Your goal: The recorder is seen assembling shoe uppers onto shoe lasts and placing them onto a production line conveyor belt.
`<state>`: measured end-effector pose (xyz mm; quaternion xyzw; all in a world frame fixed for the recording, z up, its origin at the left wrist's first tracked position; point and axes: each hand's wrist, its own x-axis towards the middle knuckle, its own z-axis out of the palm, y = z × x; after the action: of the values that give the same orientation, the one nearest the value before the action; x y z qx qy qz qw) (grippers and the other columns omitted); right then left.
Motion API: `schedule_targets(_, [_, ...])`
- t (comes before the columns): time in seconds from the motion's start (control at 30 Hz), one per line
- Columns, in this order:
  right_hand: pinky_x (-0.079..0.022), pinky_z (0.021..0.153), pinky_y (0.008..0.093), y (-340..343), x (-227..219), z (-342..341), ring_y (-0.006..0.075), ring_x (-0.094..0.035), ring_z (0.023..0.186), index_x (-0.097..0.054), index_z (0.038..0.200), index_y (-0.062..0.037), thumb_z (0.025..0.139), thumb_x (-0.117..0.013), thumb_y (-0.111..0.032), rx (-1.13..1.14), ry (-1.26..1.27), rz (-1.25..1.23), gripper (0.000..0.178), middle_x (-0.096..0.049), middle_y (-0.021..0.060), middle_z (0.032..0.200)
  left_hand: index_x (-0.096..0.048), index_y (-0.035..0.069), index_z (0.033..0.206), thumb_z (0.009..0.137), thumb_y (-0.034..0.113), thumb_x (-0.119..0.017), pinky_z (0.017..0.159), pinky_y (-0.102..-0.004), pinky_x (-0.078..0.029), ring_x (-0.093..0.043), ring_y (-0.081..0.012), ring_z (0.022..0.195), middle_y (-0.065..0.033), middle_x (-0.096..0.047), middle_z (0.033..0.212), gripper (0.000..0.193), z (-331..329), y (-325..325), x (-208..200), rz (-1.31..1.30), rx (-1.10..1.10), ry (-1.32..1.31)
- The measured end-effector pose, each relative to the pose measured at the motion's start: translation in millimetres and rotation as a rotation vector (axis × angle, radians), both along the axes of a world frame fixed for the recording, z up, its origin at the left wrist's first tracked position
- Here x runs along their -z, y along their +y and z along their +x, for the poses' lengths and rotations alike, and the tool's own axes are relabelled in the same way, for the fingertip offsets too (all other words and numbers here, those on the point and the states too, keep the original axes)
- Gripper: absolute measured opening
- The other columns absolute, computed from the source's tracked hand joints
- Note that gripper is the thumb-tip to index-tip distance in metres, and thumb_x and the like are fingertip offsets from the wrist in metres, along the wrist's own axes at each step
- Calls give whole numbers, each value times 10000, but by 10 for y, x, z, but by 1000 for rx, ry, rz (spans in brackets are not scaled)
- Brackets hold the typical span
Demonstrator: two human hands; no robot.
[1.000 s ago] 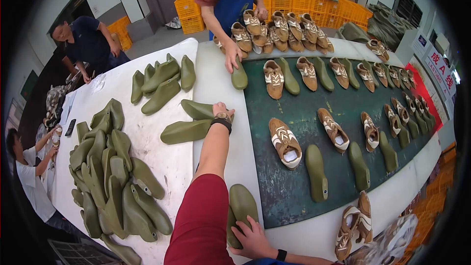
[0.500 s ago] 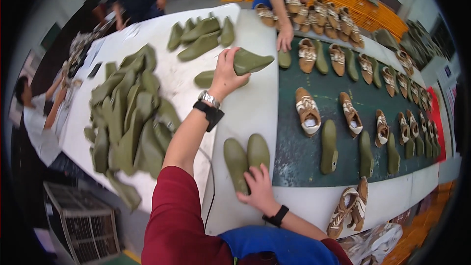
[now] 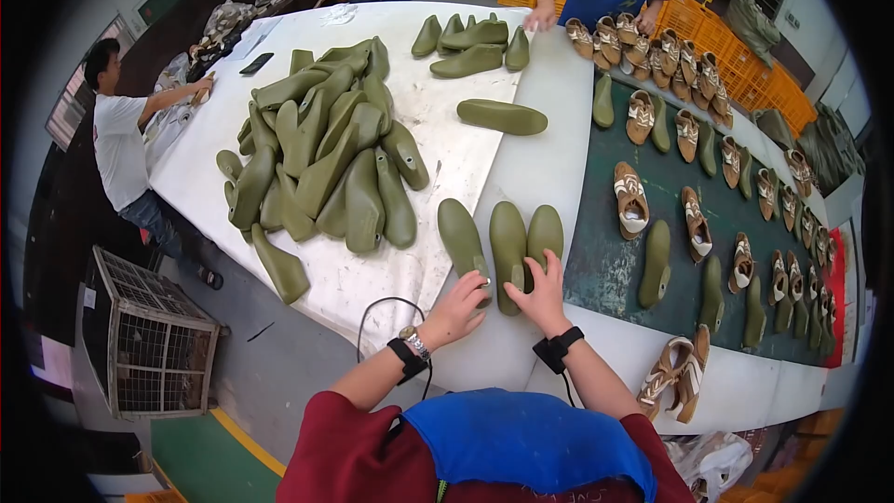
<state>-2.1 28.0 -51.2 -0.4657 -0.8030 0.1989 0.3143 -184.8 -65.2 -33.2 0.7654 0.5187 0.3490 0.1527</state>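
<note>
Three olive-green shoe lasts lie side by side on the white table before me, toes pointing away. My left hand point(image 3: 454, 309) grips the heel end of the left shoe last point(image 3: 460, 235). My right hand point(image 3: 543, 296) is closed round the heel of the right shoe last point(image 3: 544, 231), its thumb against the middle shoe last point(image 3: 507, 242). Farther off, a single shoe last point(image 3: 503, 117) lies crosswise. To the left is a large heap of shoe lasts point(image 3: 326, 144); a smaller group point(image 3: 470, 61) sits at the far edge.
On the right, a dark green board point(image 3: 596, 261) carries rows of brown-and-white shoes point(image 3: 630, 200) beside lasts. A pair of shoes point(image 3: 675, 377) rests near its front edge. A cable point(image 3: 361, 328) loops by my left wrist. Co-workers stand at the left and far sides; a wire-sided crate point(image 3: 158, 345) stands on the floor.
My left hand has brought a last down from the far side and set it left of the other two. The view has shifted left. The far co-worker's hand has left the board.
</note>
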Motion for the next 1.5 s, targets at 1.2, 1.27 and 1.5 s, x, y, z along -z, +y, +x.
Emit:
schedule_targets(1.2, [-307, 992, 510, 30, 50, -117, 454, -301, 1193, -601, 975, 0, 615, -758, -274, 72, -58, -12, 479, -342, 218, 1285, -249, -24, 1351, 671, 157, -727, 989, -438, -341, -371, -419, 1193, -289, -294, 1350, 851, -1580, 1721, 307, -73, -1118, -171])
schedule_targets(1.27, [-306, 992, 513, -8, 51, -134, 456, -299, 1194, -601, 975, -1, 613, -759, -278, 53, -44, -15, 482, -344, 217, 1282, -322, -65, 1306, 656, 220, -747, 941, -386, -408, -495, -379, 1107, -248, -477, 1241, 827, -1889, 1908, 443, -103, -1269, -122])
schedule_targets(1.5, [-300, 997, 513, 12, 68, -168, 455, -284, 1207, -599, 968, 1, 608, -760, -290, 57, -56, -29, 490, -346, 211, 1279, -609, 44, 955, 622, 152, -681, 774, -375, -488, -621, -323, 855, -190, -638, 883, 357, -1479, 2669, 395, -248, -467, 0])
